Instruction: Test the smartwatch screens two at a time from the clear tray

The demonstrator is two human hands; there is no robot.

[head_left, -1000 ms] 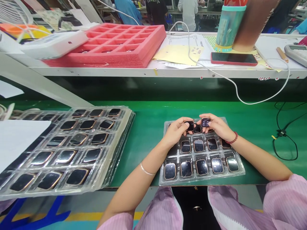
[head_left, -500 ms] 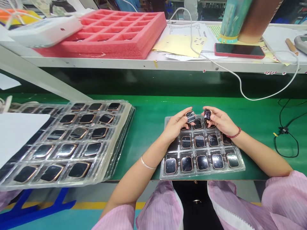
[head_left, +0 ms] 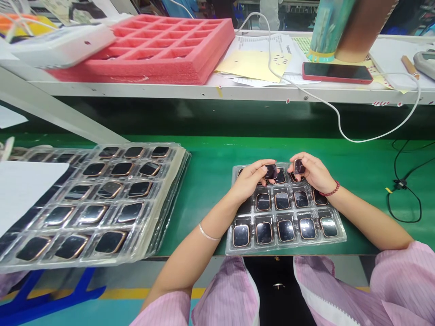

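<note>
My left hand (head_left: 250,180) is closed on a smartwatch body (head_left: 270,171), dark-screened with a gold rim, over the back row of a clear plastic tray (head_left: 288,248). Between the fingers of my right hand (head_left: 314,174) is another smartwatch body (head_left: 299,166), tilted, its dark face showing. The two held pieces are apart from each other. Below them, the tray's pockets hold several like pieces, such as a watch body (head_left: 282,201) in the middle row. Parts of the back row are hidden under my hands.
To the left stands a stack of clear trays (head_left: 149,240) filled with watch bodies, a white sheet (head_left: 30,190) lying over its edge. Above, a shelf bears a red foam tray (head_left: 204,68), papers, and a phone (head_left: 336,72). A white cable (head_left: 336,111) hangs down; a black cable (head_left: 401,183) lies right.
Both held watch bodies have tilted, and glare has left the left one's screen. My left hand is slightly lower; the right hand's piece has shifted a little right. The view has moved slightly.
</note>
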